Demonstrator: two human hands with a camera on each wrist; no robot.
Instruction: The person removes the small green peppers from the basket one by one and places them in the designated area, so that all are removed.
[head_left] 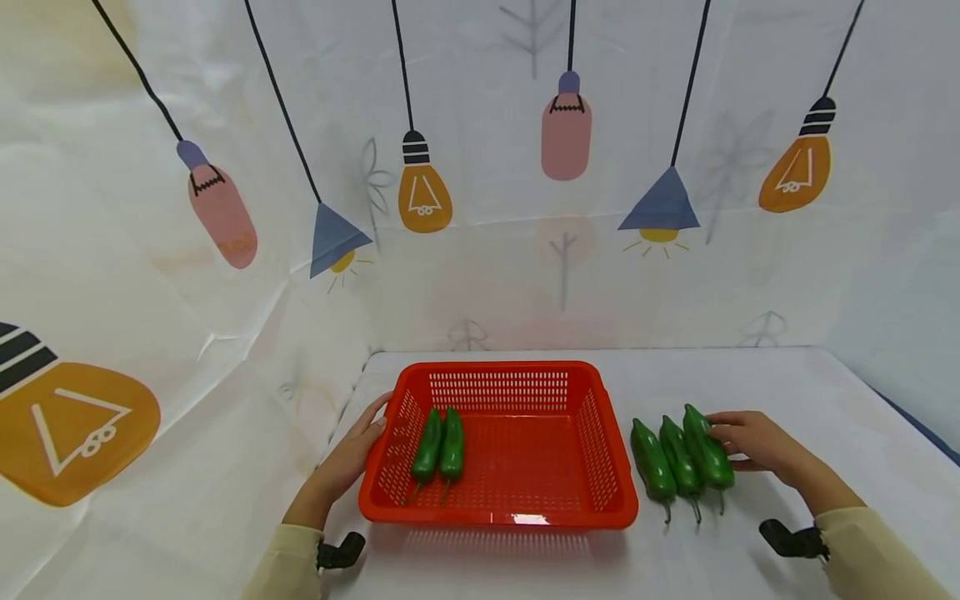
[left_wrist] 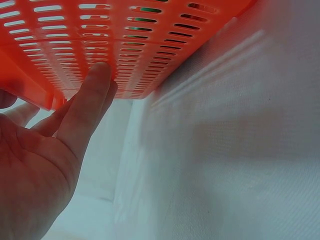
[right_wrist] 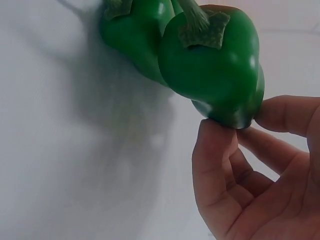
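A red plastic basket (head_left: 517, 515) with slotted walls stands in the middle of the white table. Two green chili peppers (head_left: 452, 446) lie side by side at the left inside it. My left hand (head_left: 343, 461) rests against the basket's left side, its extended fingers (left_wrist: 87, 107) touching the slotted outer wall just below the rim. To the right of the basket, several more green peppers (head_left: 654, 467) lie in a close row, stems toward me. With thumb and fingertips, my right hand (head_left: 761, 442) pinches the rightmost green pepper (head_left: 707, 446) by its side.
White cloth printed with hanging lamps (head_left: 566, 137) rises behind the table and along its left. A black wrist strap mount (head_left: 341, 552) sits under the left wrist, another (head_left: 791, 540) under the right. The table's right edge (head_left: 915, 421) slants toward me.
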